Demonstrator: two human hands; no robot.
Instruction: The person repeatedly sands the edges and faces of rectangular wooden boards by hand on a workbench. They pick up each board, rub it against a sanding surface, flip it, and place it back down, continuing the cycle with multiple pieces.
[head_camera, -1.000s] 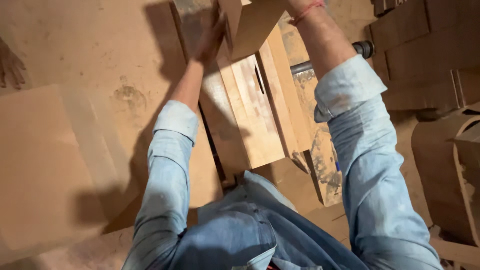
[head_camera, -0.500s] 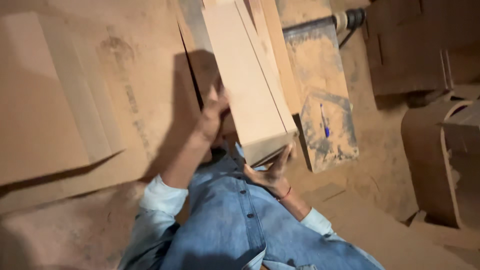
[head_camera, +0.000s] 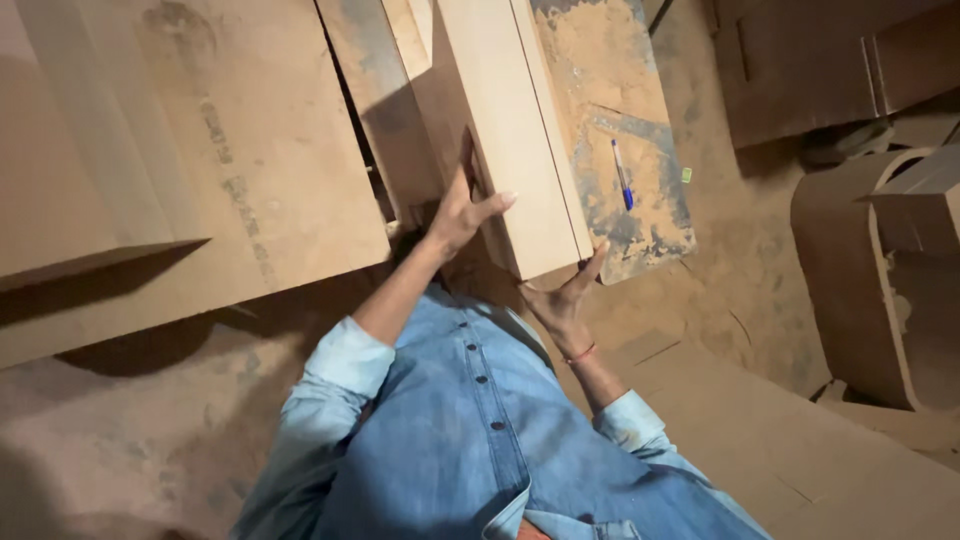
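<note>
The person carries a long pale wooden box (head_camera: 500, 130) tilted up toward twelve o'clock, its near end close to the chest. The left hand (head_camera: 460, 210) presses flat on its side, fingers spread; the right hand (head_camera: 560, 300) cups the bottom corner, fingers open and bracing. It looks stiff, fairly heavy and dusty-slick, best gripped low at the edges. A blue pen (head_camera: 621, 172) lies at two o'clock on the dusty bench (head_camera: 640, 220)
</note>
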